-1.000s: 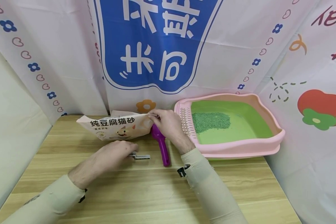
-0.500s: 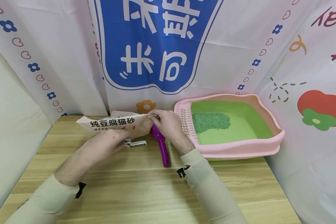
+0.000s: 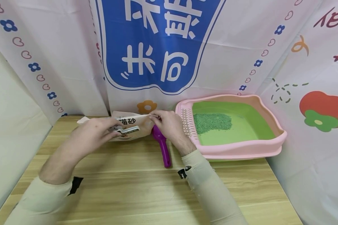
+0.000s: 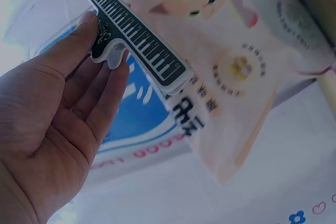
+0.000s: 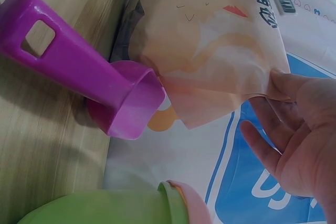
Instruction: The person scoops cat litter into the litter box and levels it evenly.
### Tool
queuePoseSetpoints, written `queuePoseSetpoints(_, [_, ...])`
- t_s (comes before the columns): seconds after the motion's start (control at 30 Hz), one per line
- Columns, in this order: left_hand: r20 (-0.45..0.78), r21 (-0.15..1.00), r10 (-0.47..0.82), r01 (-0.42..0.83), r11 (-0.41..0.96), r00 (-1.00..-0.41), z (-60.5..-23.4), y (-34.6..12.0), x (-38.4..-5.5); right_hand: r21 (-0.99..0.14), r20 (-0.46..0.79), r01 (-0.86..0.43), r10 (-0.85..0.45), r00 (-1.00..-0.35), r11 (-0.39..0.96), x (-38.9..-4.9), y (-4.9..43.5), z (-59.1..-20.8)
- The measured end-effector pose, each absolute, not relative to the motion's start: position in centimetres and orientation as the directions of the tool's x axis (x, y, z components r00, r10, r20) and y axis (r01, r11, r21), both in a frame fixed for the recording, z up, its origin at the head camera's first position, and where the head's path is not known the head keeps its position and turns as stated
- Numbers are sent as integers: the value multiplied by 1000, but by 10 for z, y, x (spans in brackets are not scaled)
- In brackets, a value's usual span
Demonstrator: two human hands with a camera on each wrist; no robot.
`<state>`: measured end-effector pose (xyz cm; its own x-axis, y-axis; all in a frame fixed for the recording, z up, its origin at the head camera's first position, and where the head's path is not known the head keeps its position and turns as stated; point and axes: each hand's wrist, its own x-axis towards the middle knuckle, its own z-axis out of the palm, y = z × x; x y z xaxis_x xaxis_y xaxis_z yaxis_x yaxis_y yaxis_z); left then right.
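Observation:
In the head view my left hand (image 3: 85, 136) pinches a clip (image 4: 137, 36) between thumb and fingers. Piano keys are printed along the clip's long black-and-white bar. The hand and clip are in front of a pale cat litter bag (image 3: 142, 126) with a cartoon cat on it, at the back of the table. The left wrist view shows the clip's bar close to the bag's top edge; whether they touch I cannot tell. At the bag's right end, my right hand (image 3: 170, 126) pinches its top corner between thumb and fingers. The left hand hides the bag's left part in the head view.
A purple litter scoop (image 3: 164, 151) lies beside the bag's right end, its handle toward me. Farther right stands a pink and green litter box (image 3: 236, 151) with green litter (image 3: 214, 122) inside. A printed cloth (image 3: 81, 62) hangs behind the wooden table (image 3: 157, 193).
My left hand has moved up and to the left with the clip, from the table in front of the bag to its upper edge. The right hand stays at the corner.

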<state>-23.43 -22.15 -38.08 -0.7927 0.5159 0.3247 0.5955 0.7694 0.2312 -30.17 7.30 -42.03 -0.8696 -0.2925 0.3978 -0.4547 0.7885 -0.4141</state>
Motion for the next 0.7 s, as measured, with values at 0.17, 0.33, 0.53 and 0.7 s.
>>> queuePoseSetpoints(0.17, [356, 228, 466, 559, 797, -810, -371, -234, -235, -417, 397, -455, -293, -870, 787, -302, 73, -420])
queuePoseSetpoints(0.33, [436, 241, 392, 524, 817, -810, -366, -245, -235, -424, 393, -452, -290, -873, 785, -302, 73, -420])
queuePoseSetpoints(0.53, [547, 306, 226, 444, 842, -806, -366, -247, -238, -421, 394, -452, -290, -872, 787, -302, 72, -421])
queuePoseSetpoints(0.7, [577, 345, 144, 400, 849, -804, -368, -243, -241, -421, 392, -449, -288, -874, 789, -301, 72, -420])
